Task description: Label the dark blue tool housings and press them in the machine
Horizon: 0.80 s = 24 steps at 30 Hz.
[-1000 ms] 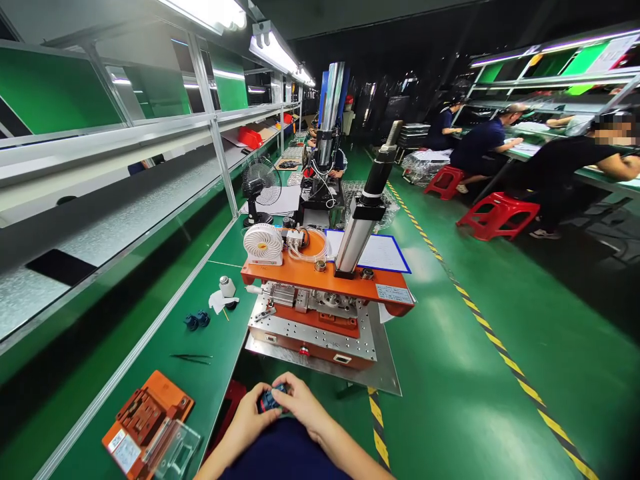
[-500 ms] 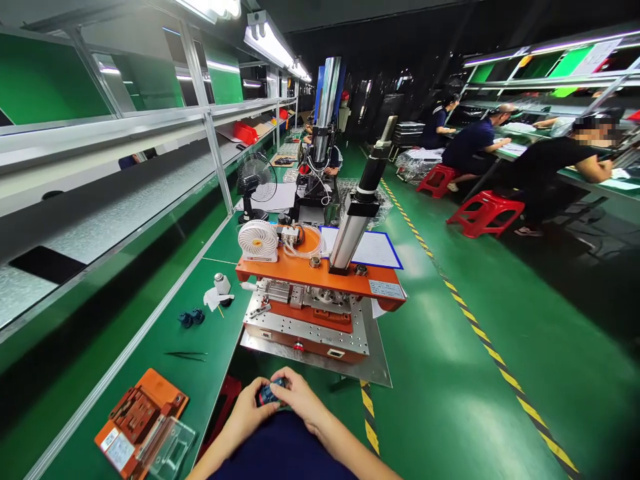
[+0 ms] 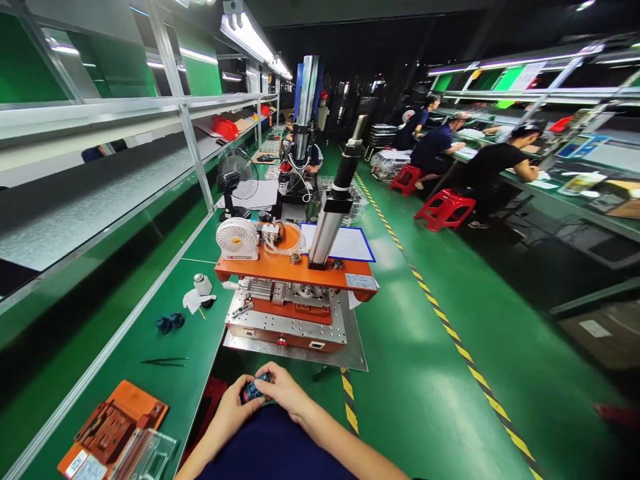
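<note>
Close to my body, a small dark blue part with a red patch [image 3: 250,393] is held between both hands. My left hand [image 3: 233,408] is closed around its left side. From the right, my right hand [image 3: 283,389] pinches it, thumb and fingers laid over its top. The fingers cover much of the part, so its exact kind is hidden. On the green table to the left lie two similar dark blue parts [image 3: 170,323] and a pair of tweezers [image 3: 164,361]. Nearer to me is an orange fixture [image 3: 107,428] with a clear hinged cover [image 3: 157,453].
An orange press [image 3: 295,274] with an upright cylinder stands ahead, a white fan [image 3: 237,239] on its top. A white bottle [image 3: 202,285] and tissue [image 3: 192,301] sit left of it. Several people work at benches on the right, near red stools [image 3: 445,209].
My view has turned a little to the right, so the press and table sit further left. Both hands keep their hold on the blue part.
</note>
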Available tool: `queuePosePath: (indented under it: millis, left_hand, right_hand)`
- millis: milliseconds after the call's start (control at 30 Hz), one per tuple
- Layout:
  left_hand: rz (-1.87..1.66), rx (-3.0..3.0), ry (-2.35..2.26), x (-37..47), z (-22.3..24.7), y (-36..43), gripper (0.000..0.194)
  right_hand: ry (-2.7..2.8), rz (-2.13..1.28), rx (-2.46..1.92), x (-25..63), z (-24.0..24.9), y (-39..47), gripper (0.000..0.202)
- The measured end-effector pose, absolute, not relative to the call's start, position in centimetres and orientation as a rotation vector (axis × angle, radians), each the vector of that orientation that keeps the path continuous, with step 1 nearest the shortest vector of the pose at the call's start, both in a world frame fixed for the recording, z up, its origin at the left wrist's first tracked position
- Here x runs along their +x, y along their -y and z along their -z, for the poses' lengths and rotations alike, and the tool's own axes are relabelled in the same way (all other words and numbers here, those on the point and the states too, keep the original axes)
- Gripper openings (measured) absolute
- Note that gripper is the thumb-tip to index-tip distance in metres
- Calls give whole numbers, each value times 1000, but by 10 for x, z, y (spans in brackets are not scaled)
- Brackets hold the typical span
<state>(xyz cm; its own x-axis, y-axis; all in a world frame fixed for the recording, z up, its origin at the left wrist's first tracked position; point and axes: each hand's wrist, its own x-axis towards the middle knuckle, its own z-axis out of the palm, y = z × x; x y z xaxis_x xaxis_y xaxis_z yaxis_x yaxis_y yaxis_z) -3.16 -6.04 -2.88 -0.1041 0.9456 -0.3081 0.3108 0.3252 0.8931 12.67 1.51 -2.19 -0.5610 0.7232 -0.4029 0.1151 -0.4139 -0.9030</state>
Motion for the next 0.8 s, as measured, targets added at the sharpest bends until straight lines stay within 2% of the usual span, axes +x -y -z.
queuePosePath:
  millis: [267,600,700,800]
  left_hand:
    - [-797,1218,-1586,-39,51,53,60]
    - [-769,1263,-1634,-33,28,46,62]
    - [-812,1275,-1677,-33,27,38,58]
    - [-836,1248,-1711,-34,24,26,60]
  right_hand:
    - [1348,-2005,-1284,126,23,-20,22]
    - [1506,-1927,-1277,133,25,-23,19]
    - [1641,-1728,-1300,152,22,-47,19]
    - [1713,-1368,-1414,184,16,-96,24]
